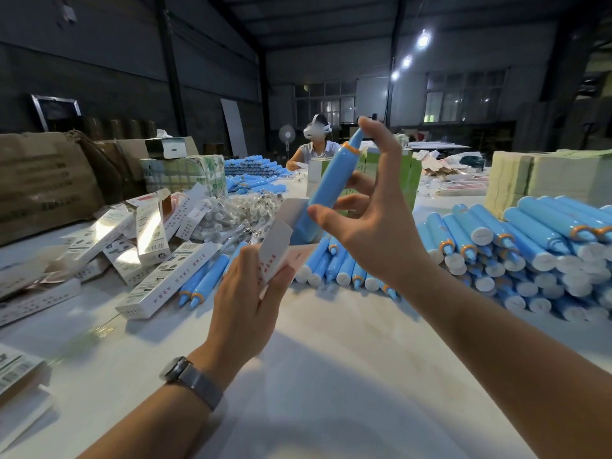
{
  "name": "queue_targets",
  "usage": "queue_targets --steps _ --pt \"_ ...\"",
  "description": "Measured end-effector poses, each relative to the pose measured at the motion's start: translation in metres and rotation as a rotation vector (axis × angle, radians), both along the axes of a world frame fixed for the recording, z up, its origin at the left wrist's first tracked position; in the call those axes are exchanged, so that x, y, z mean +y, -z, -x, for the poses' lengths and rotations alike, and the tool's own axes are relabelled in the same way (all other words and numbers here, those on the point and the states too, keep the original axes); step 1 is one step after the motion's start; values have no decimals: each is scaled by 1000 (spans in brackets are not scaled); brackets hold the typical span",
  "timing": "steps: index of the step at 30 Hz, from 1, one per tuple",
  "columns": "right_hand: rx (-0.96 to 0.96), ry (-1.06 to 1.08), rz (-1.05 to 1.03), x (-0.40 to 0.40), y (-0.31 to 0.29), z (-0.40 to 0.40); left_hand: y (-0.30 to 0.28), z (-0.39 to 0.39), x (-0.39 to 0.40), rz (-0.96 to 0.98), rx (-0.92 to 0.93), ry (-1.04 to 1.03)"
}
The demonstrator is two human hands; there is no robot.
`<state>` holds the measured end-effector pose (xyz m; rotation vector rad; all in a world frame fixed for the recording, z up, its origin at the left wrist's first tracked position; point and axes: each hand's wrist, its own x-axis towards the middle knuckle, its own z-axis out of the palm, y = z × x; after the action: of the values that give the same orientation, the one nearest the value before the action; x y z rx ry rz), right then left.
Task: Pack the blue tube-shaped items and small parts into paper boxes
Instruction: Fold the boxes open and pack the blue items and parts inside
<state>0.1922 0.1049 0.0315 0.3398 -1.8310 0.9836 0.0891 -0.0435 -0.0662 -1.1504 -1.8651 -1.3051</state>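
tube: blue tube [326, 188] in the air above the table [331, 359], mid-frame, just above + right of the box.
tube axis: steep diagonal; pointed orange-collared tip up and away, butt end down-left, going into the box mouth. Looks part-way in, can't tell how deep.
box: white paper box [276, 256] w/ red print, open end up, flap toward camera, tilted so its mouth faces the tube's low end.
L hand: left hand [246, 299] grips the box's lower part, fingers curled round it. Watch on that wrist.
R hand: right hand [371, 223] pinches the tube, thumb on the near side at mid-body, index up near the tip, other fingers behind. Closed on it, loosely.
key relation: tube axis roughly in line w/ box length; box sits below-left of the R hand. R hand is the one on the tube, so my read is the push goes down-left along that axis while L steadies.
step: insert underway, not seated; flap open.
risk: butt end may snag the flap or a box edge if angle drifts.
stock: loose tubes [516, 250] piled right, well apart from the hands; more tubes near, behind the box; filled boxes [155, 273] left; bagged small parts [238, 210] behind the box.
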Motion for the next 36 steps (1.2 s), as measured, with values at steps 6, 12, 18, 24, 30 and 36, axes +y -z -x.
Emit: queue_targets --steps 6,12,18,24,30,36 --pt "-134 157 -96 -3 31 10 1 2 2 -41 -33 -29" --pt "-173 149 -234 -2 49 15 0 1 1 -43 -22 -14" --pt "-137 149 -42 0 45 16 1 7 0 -85 -73 -47" --pt "-297 64 80 8 42 25 -1 15 -4 -141 -41 -148" --pt "-394 133 45 11 37 71 -1 37 -12 -212 -110 -305" --pt "-573 446 -75 38 29 168 -2 43 -16 -336 -275 -311"
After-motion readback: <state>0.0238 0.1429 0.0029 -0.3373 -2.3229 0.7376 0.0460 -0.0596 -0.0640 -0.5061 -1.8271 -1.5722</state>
